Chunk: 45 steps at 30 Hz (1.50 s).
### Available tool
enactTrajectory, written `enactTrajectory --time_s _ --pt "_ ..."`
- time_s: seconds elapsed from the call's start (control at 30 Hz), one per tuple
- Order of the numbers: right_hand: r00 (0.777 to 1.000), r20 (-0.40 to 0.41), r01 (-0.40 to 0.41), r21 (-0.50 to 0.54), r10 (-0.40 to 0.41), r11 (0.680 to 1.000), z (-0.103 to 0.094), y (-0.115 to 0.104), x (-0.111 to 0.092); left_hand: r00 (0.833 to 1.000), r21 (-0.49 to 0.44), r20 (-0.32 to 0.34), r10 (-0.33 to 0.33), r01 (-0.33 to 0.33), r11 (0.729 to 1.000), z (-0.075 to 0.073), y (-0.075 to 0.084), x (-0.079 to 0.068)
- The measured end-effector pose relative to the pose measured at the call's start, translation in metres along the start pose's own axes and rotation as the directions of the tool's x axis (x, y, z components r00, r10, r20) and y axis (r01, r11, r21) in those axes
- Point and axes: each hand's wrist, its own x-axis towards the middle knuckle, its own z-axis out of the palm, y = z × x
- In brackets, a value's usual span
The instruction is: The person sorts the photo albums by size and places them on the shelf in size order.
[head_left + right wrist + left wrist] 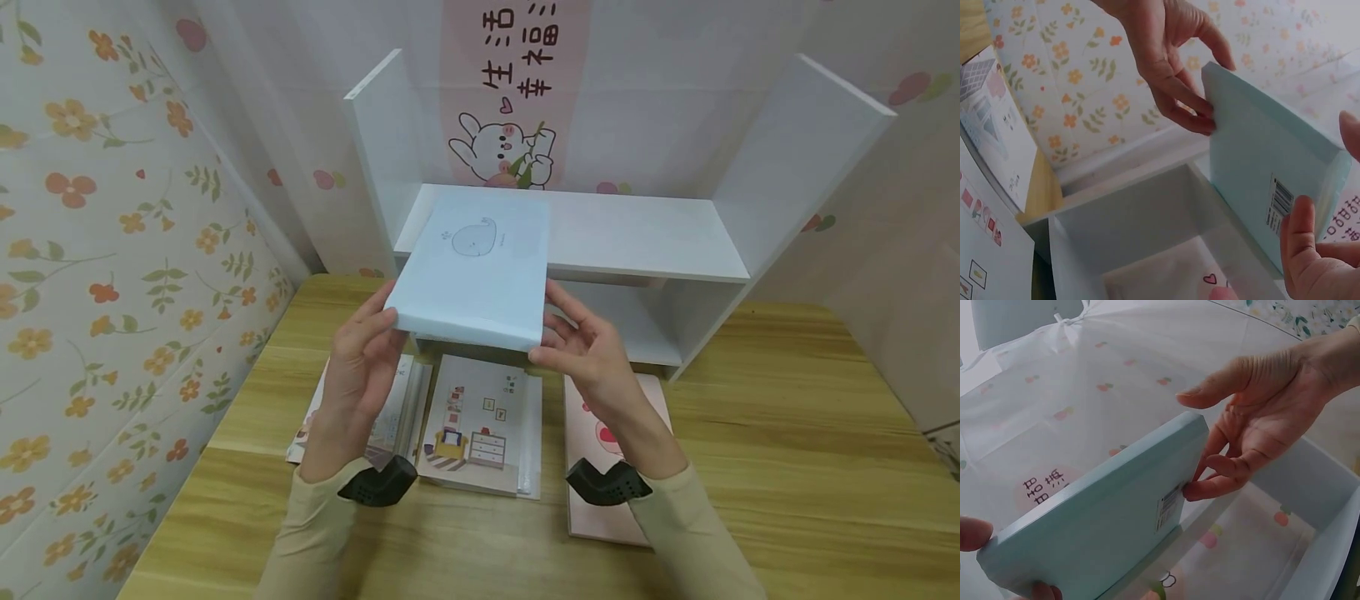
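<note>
A light blue notebook [476, 275] with a small whale drawing on its cover is raised in front of the white shelf [637, 237], overlapping its middle board in the head view. My left hand [363, 367] grips its near left corner, thumb at the top edge and fingers under it. At the near right corner, my right hand [592, 354] holds it the same way, fingers along the side. Both wrist views reveal the plain back, where a barcode label [1280, 201] sits close to the right fingers. Seen from the left wrist, the notebook [1116, 506] is tilted.
On the wooden table [787, 433] before the shelf lie a notebook with a room drawing [480, 425], other notebooks [405, 408] left of it, and a pink one [600, 500] under the right forearm. Tall side panels [802, 158] flank the shelf. Flowered cloth [112, 250] hangs at left.
</note>
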Motion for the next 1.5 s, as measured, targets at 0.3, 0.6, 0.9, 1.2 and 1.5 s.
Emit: enactTrajectory --time_s 0.3,0.6,0.9,1.2,1.5 --pt "0.994 -0.106 -0.028 -0.095 0.018 0.995 0.002 -0.003 0.002 0.999 0.006 -0.036 0.013 -0.013 1.000 0.002 -0.004 0.003" --pt "0.990 -0.140 -0.011 -0.121 -0.006 0.993 0.000 -0.002 0.006 0.996 0.063 -0.093 0.005 0.001 0.998 0.008 -0.005 0.007" --pt "0.984 -0.178 -0.004 -0.138 -0.021 0.990 -0.003 0.000 0.011 0.990 0.084 -0.139 0.007 0.005 0.996 0.009 -0.008 0.013" --pt "0.967 -0.253 -0.027 -0.156 -0.014 0.987 -0.002 0.002 0.014 0.987 0.143 -0.161 0.024 -0.001 0.990 0.010 -0.011 0.017" --pt "0.939 -0.344 -0.031 -0.138 -0.019 0.990 0.002 0.004 0.019 0.973 0.173 -0.226 0.049 -0.009 0.985 0.007 -0.016 0.023"
